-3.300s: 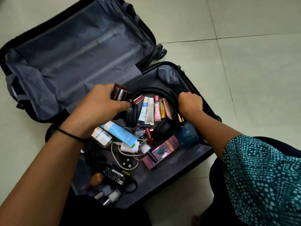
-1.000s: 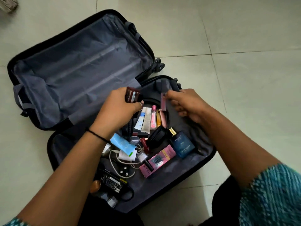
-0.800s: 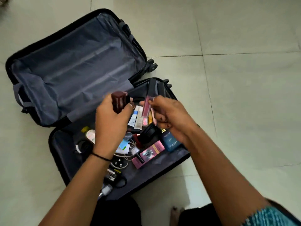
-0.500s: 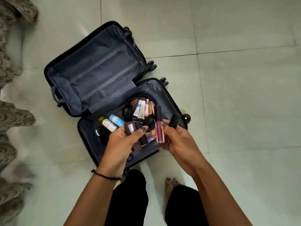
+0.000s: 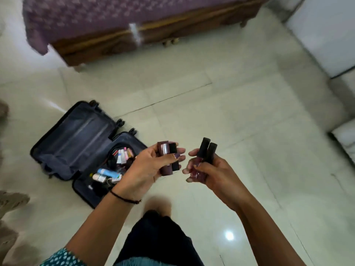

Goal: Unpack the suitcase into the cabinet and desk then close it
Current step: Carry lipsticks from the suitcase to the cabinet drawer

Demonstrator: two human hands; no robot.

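Observation:
The dark suitcase (image 5: 57, 150) lies open on the floor at the left, its lid half bare and its lower half holding tubes, bottles and cables (image 5: 109, 173). My left hand (image 5: 142, 169) grips a maroon lipstick case and a black tube (image 5: 168, 160), held upright over the floor to the right of the suitcase. My right hand (image 5: 213, 173) grips two lip-gloss tubes (image 5: 203, 158) with black caps. Both hands are level with each other and a little apart.
A wooden bed (image 5: 153, 35) with a purple patterned cover stands across the top. White furniture (image 5: 326, 35) fills the upper right corner. Pale tiled floor (image 5: 249, 121) stretches between them. My dark trouser leg (image 5: 157, 237) shows below the hands. Patterned fabric (image 5: 9, 200) hangs at the left edge.
I have risen from the suitcase and turned right, so it now lies far to the left. My right hand picked lip-gloss tubes out of it; my left hand still holds the maroon case.

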